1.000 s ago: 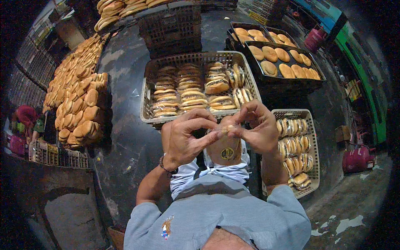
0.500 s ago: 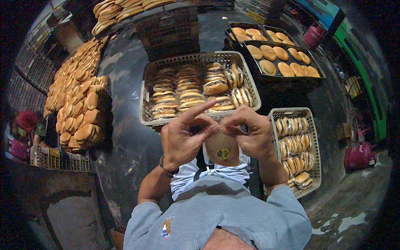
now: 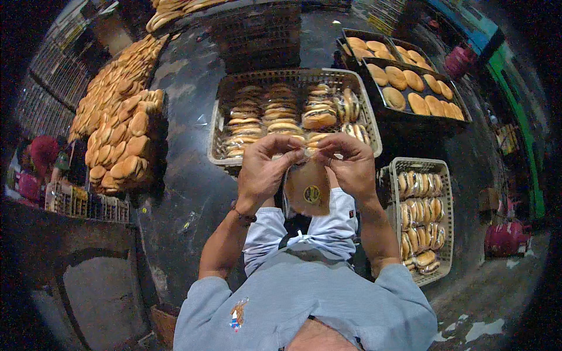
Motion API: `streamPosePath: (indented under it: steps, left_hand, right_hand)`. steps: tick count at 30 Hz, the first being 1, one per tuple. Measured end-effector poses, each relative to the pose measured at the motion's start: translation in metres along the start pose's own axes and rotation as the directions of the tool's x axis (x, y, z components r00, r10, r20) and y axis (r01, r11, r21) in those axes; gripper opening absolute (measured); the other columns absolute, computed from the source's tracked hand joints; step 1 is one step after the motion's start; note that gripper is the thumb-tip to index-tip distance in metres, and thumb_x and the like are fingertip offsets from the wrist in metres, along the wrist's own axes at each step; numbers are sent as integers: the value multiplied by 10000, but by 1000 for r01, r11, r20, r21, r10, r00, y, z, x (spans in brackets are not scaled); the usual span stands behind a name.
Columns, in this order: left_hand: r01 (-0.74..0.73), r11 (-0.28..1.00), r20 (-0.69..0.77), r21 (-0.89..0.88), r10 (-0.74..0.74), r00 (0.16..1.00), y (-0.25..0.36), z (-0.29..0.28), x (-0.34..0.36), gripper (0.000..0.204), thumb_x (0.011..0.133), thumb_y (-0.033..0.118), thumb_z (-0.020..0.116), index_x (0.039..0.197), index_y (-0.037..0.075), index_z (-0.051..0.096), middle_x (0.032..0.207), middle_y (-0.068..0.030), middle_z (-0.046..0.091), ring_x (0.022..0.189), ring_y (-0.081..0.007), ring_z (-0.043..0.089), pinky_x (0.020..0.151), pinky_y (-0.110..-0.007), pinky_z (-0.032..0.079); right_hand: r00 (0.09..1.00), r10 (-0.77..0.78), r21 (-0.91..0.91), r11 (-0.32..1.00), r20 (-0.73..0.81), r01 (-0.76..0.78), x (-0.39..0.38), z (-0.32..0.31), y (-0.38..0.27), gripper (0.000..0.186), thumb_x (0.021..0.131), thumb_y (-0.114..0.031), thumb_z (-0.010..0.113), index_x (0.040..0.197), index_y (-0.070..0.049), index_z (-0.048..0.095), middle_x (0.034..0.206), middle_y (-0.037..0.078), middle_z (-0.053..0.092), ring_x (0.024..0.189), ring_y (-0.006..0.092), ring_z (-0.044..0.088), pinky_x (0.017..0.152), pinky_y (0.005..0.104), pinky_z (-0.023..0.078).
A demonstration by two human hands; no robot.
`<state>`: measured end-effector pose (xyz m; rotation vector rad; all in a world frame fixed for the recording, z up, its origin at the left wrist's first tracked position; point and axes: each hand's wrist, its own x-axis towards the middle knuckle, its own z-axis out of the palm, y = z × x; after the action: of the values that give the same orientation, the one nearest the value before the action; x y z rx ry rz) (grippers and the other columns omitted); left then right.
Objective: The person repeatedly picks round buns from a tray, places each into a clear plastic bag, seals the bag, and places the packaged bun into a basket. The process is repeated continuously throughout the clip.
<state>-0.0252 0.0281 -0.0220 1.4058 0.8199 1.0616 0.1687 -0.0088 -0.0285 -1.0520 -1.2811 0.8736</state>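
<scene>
A small tan-looking bag (image 3: 300, 186) with a round yellow mark hangs between my hands above my lap. Whether its tan colour comes from a bun inside, I cannot tell. My left hand (image 3: 263, 168) pinches one top corner between thumb and forefinger. The opposite top corner is pinched by my right hand (image 3: 353, 168). Just beyond my fingers stands a light plastic crate (image 3: 214, 126) with rows of filled buns (image 3: 244, 123) in clear wrappers. My hands cover part of its near edge.
To the right is a second crate (image 3: 448, 225) of wrapped buns. Black trays (image 3: 383, 99) of round buns stand at the far right. Loose buns (image 3: 120, 137) are heaped at the left. A person in red headwear (image 3: 44, 153) is at the far left.
My hands have risen slightly, bringing the bag up with them. My left forefinger, stretched out before, is now bent to the bag's top edge. The whole view has shifted a little.
</scene>
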Motion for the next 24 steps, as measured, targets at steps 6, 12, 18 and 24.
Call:
streamPosePath:
  steps: [6, 12, 18, 24]
  left_hand:
    - [-57, 991, -232, -121, 28, 972, -13, -16, -8, 368, 833, 20, 792, 1166, -3, 639, 984, -76, 725, 881, -152, 699, 804, -298, 580]
    - [-402, 611, -14, 682, 560, 828, -37, -59, -36, 217, 722, 27, 829, 928, 77, 780, 962, -79, 687, 1020, -273, 639, 1001, -455, 506]
    - [-472, 552, 121, 688, 554, 824, -72, -70, -75, 252, 695, 97, 851, 936, 130, 787, 975, -50, 638, 1098, -291, 619, 1037, -529, 473]
    - [-284, 797, -104, 533, 395, 913, -89, -57, -94, 112, 772, 106, 799, 848, 62, 729, 1088, -99, 612, 1151, -321, 591, 1027, -460, 468]
  right_hand:
    - [950, -219, -219, 938, 225, 268, 10, 21, 18, 214, 781, 87, 747, 972, -9, 764, 885, 86, 720, 875, 174, 681, 742, 276, 541]
    - [876, -431, -322, 815, 217, 481, 2, 64, 52, 245, 718, 118, 707, 918, -23, 717, 889, 82, 645, 829, 245, 618, 698, 343, 508]
    - [859, -405, -311, 811, 314, 496, -35, 63, 77, 161, 731, -7, 797, 866, -23, 710, 877, 78, 607, 840, 263, 599, 726, 347, 497]
    - [921, 213, -74, 977, 327, -200, -51, 58, 91, 158, 796, -112, 818, 872, -19, 716, 915, 50, 664, 829, 129, 622, 736, 279, 501]
